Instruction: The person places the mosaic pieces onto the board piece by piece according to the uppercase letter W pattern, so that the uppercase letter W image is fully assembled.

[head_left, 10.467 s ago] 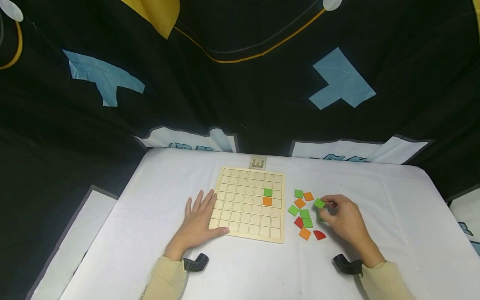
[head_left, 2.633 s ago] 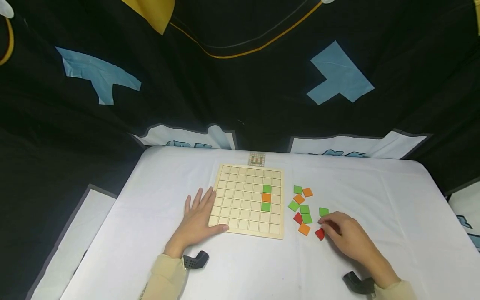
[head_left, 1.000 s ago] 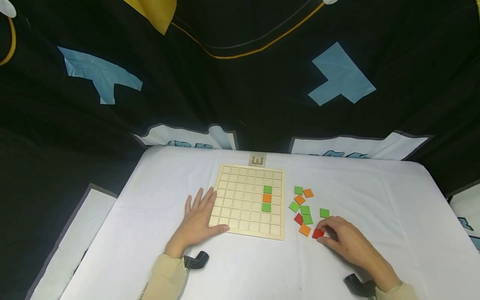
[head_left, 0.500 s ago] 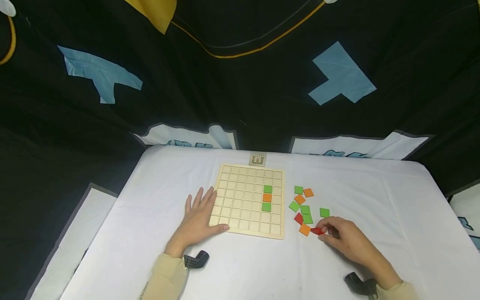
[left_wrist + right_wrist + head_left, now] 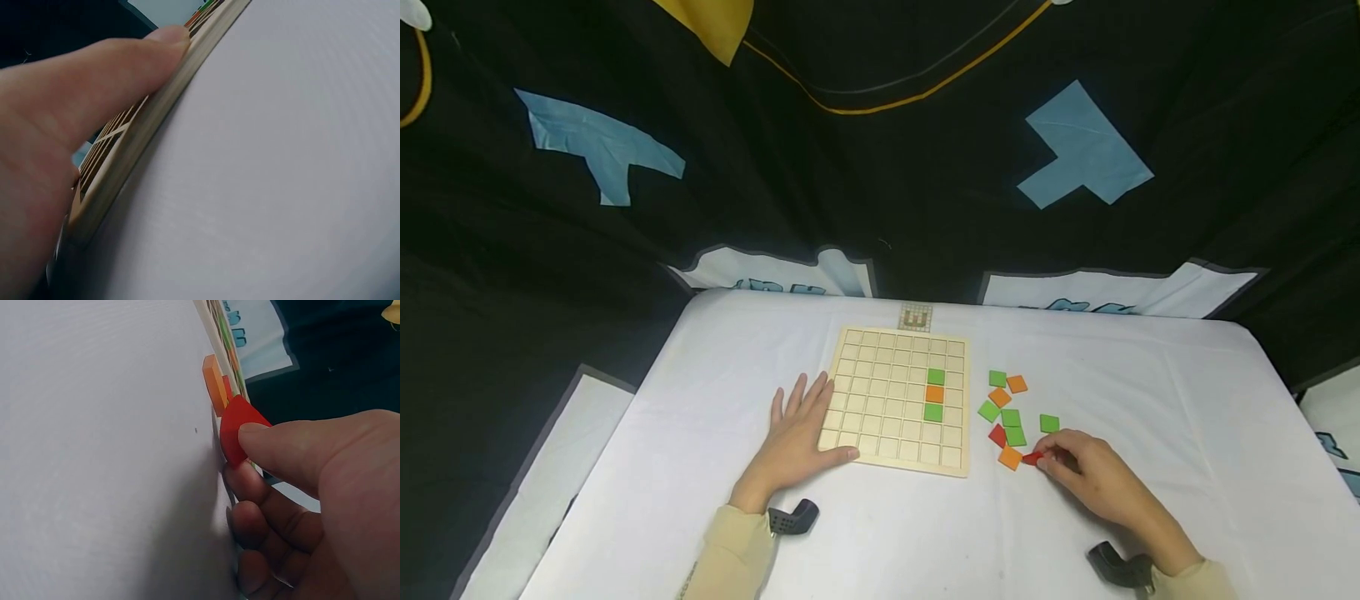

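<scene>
My right hand (image 5: 1090,471) pinches a red quarter-circle tile (image 5: 234,428) between thumb and fingers, tilted up on edge close over the cloth. Just left of it lies an orange square tile (image 5: 1010,457). At the left, my left hand (image 5: 793,450) rests with spread fingers on the left edge of a wooden grid board (image 5: 880,400), its thumb on the front rim. In one column of the board sit a green tile (image 5: 936,377), an orange tile (image 5: 934,394) and another green tile (image 5: 933,412).
Between the board and my right hand lie several loose green and orange square tiles (image 5: 1011,417) and a red tile (image 5: 997,436). A lone green tile (image 5: 1049,423) is beside the right fingertips. A small patterned card (image 5: 915,317) touches the board's far edge. White cloth (image 5: 1150,400) covers the table.
A second green tile has joined the board's column since the earliest frame. My right hand has moved to the red quarter-circle tile, taken hold of it and tipped it upright. The left hand stays put.
</scene>
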{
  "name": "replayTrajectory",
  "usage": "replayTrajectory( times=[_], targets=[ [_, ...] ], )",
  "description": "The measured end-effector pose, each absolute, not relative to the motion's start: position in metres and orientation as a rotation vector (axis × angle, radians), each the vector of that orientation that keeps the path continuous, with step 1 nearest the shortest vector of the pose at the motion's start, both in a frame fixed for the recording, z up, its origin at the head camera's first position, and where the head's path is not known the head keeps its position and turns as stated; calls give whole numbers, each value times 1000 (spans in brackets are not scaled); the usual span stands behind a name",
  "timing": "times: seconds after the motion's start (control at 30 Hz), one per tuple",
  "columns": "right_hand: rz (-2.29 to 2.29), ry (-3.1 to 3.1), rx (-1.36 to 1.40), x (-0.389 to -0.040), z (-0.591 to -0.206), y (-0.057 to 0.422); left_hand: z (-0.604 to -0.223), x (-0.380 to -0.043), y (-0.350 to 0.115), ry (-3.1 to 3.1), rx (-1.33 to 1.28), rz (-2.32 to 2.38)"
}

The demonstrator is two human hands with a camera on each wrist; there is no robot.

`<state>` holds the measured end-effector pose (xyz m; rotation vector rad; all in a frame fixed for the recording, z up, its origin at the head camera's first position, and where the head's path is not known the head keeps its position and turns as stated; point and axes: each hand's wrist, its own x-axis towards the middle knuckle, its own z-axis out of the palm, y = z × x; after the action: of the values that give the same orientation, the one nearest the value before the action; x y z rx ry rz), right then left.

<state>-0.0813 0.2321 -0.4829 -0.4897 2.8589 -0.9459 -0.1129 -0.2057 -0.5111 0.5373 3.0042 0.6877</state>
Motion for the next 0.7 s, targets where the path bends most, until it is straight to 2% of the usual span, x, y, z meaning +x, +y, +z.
replayTrajectory(
  times=[0.7],
  targets=[
    [-1027, 2851, -507, -86, -474, 220, -510, -113, -205, 3001, 525, 668]
  ],
)
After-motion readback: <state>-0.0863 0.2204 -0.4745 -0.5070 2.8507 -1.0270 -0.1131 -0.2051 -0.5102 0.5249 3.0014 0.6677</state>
